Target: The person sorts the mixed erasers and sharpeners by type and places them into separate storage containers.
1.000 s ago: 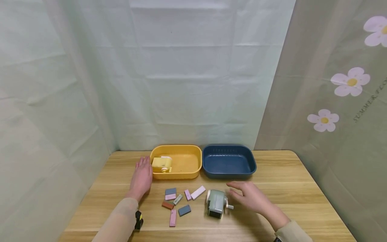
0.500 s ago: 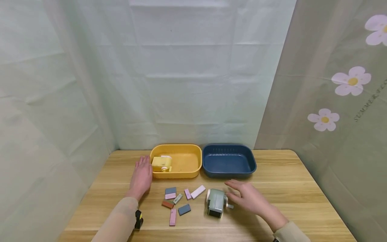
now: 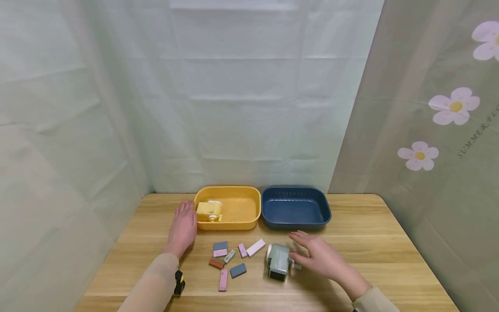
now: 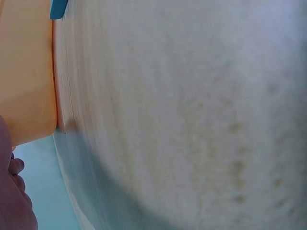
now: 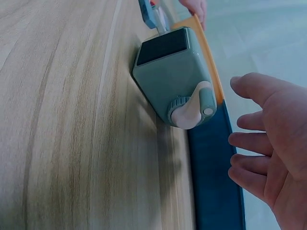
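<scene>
A grey-green crank pencil sharpener point(image 3: 278, 261) stands on the table, its crank point(image 5: 192, 108) facing the right hand. The right hand point(image 3: 321, 258) hovers just right of it with fingers extended and thumb apart; in the right wrist view a gap shows between hand and sharpener. My left hand point(image 3: 183, 227) lies with straight fingers along the left side of the yellow bin point(image 3: 238, 225). Inside that bin, at its left end, sits a yellow crank pencil sharpener point(image 3: 208, 211). Between the hands lie several small eraser-like blocks, including a white one point(image 3: 255, 247) and a dark blue one point(image 3: 238, 270).
A dark blue bin point(image 3: 296, 226) stands right beside the yellow one at the back of the wooden table point(image 3: 370, 242). Behind the table hangs a pale curtain point(image 3: 249, 130), with a flowered sheet point(image 3: 390, 108) to the right.
The right hand has shifted slightly left, its thumb now nearer the grey-green sharpener's crank. The left hand, bins and blocks stay where they were.
</scene>
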The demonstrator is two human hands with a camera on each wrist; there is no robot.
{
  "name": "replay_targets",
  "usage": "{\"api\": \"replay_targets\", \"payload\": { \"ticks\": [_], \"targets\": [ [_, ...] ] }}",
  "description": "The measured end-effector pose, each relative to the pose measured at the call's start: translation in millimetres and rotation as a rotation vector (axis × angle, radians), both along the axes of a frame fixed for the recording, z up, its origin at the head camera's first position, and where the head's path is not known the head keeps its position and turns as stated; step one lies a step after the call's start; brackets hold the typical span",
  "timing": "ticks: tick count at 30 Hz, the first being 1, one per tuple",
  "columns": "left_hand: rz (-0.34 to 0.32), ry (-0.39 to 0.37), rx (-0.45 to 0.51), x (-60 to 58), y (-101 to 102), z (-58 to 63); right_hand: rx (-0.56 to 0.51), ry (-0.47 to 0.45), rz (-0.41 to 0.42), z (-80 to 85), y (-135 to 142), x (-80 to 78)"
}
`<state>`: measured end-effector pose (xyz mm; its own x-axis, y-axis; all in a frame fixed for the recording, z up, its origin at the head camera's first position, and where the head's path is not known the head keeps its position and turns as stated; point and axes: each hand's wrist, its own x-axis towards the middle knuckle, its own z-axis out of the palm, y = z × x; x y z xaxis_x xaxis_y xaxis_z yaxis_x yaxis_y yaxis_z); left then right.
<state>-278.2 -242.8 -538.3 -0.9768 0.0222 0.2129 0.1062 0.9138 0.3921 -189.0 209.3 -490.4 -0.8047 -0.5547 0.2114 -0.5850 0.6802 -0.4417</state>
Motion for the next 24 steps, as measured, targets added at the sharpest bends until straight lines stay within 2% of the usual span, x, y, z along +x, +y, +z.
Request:
{"api": "replay_targets", "payload": {
  "ticks": [8,24],
  "targets": [
    [0.005,-0.001,0.015,1.1,1.2,1.3,0.074,-0.04,-0.01,0.7,-6.7,3.0],
    [-0.004,0.003,0.012,1.3,0.0,-0.1,0.153,0.034,0.018,-1.8,-16.8,9.2]
  ]
}}
